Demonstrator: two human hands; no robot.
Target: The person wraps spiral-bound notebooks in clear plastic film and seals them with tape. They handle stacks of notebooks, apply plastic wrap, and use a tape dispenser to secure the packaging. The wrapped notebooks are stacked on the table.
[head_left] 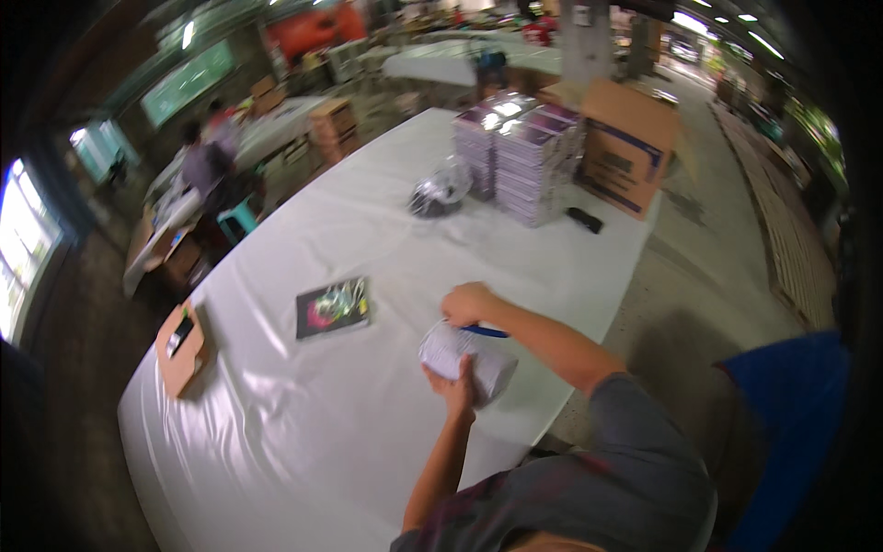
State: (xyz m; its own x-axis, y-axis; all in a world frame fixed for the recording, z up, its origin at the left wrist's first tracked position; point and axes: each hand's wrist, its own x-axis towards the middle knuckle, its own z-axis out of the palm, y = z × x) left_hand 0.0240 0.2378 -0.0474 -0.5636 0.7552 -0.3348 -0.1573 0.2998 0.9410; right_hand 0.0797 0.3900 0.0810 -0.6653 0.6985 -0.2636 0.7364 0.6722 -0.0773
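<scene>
Near the table's right edge, my left hand [452, 388] grips a thick white bundle [492, 370] with a ribbed, rounded surface; its exact kind is unclear. The thumb lies along its side. My right hand [467, 304] is closed just above the bundle's far end, and what its fingers hold is hidden. A narrow blue strip [485, 330] shows below the right wrist, by the bundle. To the left of both hands lies a dark book [332, 307] with a shiny, colourful cover, flat on the white-covered table [267, 368].
Stacked, plastic-wrapped books [529, 156] stand at the table's far end beside an open cardboard box [628, 147]. A crumpled clear plastic bag [440, 191] and a black object [584, 220] lie near them. A cut cardboard piece [181, 350] rests at the left edge. A person [207, 175] sits farther left.
</scene>
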